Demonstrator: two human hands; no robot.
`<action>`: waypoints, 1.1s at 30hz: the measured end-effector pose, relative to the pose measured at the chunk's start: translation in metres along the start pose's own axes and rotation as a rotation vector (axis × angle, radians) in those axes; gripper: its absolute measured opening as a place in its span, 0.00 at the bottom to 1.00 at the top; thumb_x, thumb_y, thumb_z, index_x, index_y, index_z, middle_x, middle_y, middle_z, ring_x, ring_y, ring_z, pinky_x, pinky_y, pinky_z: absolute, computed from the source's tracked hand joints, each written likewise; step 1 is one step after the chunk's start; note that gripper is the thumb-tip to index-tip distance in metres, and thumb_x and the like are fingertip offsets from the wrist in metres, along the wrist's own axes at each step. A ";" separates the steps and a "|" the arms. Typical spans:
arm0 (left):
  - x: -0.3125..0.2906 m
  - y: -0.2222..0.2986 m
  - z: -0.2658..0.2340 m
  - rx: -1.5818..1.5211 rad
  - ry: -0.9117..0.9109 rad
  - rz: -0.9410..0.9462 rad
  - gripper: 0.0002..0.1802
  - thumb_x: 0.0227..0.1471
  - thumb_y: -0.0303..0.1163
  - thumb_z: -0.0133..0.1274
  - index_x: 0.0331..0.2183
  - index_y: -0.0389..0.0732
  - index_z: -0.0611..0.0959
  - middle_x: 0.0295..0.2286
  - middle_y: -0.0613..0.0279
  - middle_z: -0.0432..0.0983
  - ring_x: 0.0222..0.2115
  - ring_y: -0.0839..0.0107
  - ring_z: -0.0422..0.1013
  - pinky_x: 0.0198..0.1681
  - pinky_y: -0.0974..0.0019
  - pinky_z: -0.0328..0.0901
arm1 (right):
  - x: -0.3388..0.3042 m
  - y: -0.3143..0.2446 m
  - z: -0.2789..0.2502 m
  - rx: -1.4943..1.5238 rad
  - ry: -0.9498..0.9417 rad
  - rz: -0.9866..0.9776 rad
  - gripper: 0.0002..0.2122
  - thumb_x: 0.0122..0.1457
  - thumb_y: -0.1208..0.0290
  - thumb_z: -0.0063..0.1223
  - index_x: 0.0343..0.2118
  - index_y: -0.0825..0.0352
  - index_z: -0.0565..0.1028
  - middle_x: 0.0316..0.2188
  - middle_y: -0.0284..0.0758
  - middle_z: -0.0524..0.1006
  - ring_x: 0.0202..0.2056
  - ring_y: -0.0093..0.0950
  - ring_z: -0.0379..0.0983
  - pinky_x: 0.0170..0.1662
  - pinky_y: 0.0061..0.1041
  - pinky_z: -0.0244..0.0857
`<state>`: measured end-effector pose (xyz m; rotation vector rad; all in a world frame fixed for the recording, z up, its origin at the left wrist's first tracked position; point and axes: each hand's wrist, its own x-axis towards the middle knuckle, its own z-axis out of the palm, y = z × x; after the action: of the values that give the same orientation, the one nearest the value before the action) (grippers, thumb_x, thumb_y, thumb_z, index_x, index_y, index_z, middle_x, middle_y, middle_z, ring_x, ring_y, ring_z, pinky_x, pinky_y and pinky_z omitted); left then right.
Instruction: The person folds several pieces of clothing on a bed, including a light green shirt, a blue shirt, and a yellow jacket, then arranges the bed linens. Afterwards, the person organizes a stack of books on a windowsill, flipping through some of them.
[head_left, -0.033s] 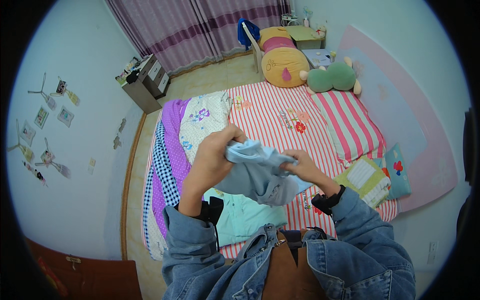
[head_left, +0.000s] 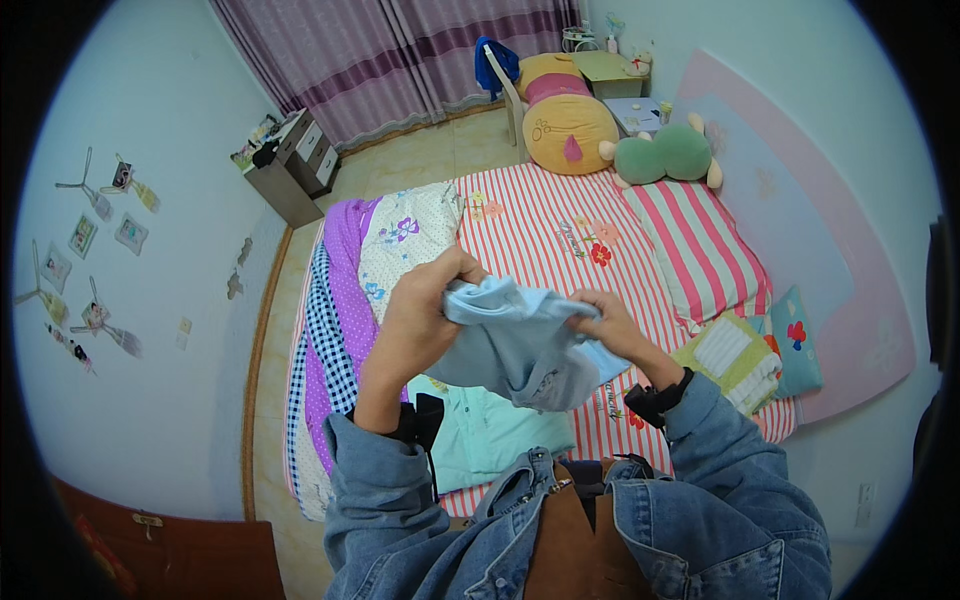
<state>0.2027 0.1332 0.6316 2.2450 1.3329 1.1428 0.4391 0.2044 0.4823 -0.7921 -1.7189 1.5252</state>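
Over the bed, my left hand (head_left: 420,312) is closed on one end of a light-blue garment (head_left: 520,350). My right hand (head_left: 612,325) pinches the other end of its upper edge. The cloth sags in folds between them, with a small dark print low on its front; its exact kind cannot be made out. Under it on the bed lies a folded mint-green garment (head_left: 490,435). A paler blue piece of cloth (head_left: 608,362) shows just below my right hand, partly hidden.
The bed has a red-and-white striped sheet (head_left: 540,215). A bunched quilt (head_left: 345,270) runs along its left side. At the right are a striped pillow (head_left: 690,240), a folded green-and-white blanket (head_left: 735,360) and a blue cushion (head_left: 795,345). Large plush toys (head_left: 570,130) sit beyond.
The garment's upper edge is pulled out wider and flatter between my hands. My right hand has shifted slightly; my left hand is almost in the same place.
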 end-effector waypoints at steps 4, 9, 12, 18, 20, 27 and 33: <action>-0.004 0.007 -0.006 -0.135 -0.032 -0.027 0.09 0.40 0.16 0.53 0.26 0.36 0.70 0.23 0.58 0.73 0.27 0.71 0.72 0.32 0.71 0.64 | 0.008 -0.002 -0.014 0.009 0.198 -0.098 0.12 0.52 0.69 0.54 0.35 0.71 0.71 0.32 0.28 0.71 0.37 0.21 0.67 0.42 0.23 0.62; -0.004 0.022 -0.002 -0.289 -0.116 -0.004 0.10 0.43 0.16 0.52 0.26 0.38 0.69 0.27 0.60 0.75 0.31 0.75 0.71 0.36 0.73 0.65 | 0.008 0.017 0.016 -0.128 0.175 -0.244 0.28 0.51 0.54 0.55 0.51 0.68 0.65 0.50 0.35 0.66 0.51 0.30 0.61 0.50 0.28 0.58; 0.001 0.014 -0.007 -0.295 -0.056 -0.015 0.09 0.43 0.16 0.53 0.27 0.38 0.70 0.28 0.60 0.75 0.32 0.76 0.71 0.36 0.74 0.65 | -0.001 0.025 0.025 0.091 -0.283 -0.021 0.40 0.44 0.47 0.61 0.56 0.68 0.59 0.53 0.38 0.63 0.54 0.34 0.59 0.54 0.29 0.55; 0.005 -0.053 -0.009 0.084 0.207 -0.190 0.11 0.40 0.18 0.54 0.31 0.36 0.74 0.26 0.56 0.75 0.29 0.67 0.73 0.34 0.69 0.65 | -0.018 0.022 0.024 0.249 -0.477 0.317 0.45 0.40 0.51 0.66 0.57 0.72 0.57 0.51 0.42 0.65 0.54 0.35 0.60 0.57 0.29 0.51; -0.002 -0.071 0.002 0.227 0.191 -0.268 0.13 0.40 0.19 0.55 0.33 0.37 0.75 0.26 0.51 0.75 0.28 0.59 0.74 0.33 0.66 0.66 | -0.020 0.020 0.024 0.485 -0.438 0.289 0.42 0.42 0.56 0.65 0.57 0.71 0.57 0.51 0.42 0.65 0.54 0.34 0.60 0.57 0.30 0.51; -0.010 -0.051 0.008 -0.132 0.058 -0.239 0.13 0.39 0.18 0.50 0.34 0.34 0.75 0.25 0.54 0.73 0.28 0.68 0.72 0.34 0.70 0.64 | -0.008 0.035 0.020 0.354 -0.184 0.346 0.34 0.46 0.68 0.60 0.57 0.68 0.58 0.50 0.38 0.67 0.51 0.32 0.64 0.56 0.30 0.54; -0.007 0.013 0.000 -0.234 -0.153 -0.066 0.13 0.36 0.19 0.49 0.31 0.34 0.75 0.26 0.61 0.72 0.29 0.74 0.68 0.35 0.74 0.61 | 0.008 0.048 0.029 -0.199 -0.166 -0.118 0.51 0.38 0.73 0.66 0.63 0.65 0.42 0.64 0.43 0.40 0.64 0.36 0.38 0.63 0.32 0.39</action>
<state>0.2088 0.1207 0.6364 2.0594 1.1410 1.0238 0.4107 0.1998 0.4336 -0.6644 -2.0266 1.3882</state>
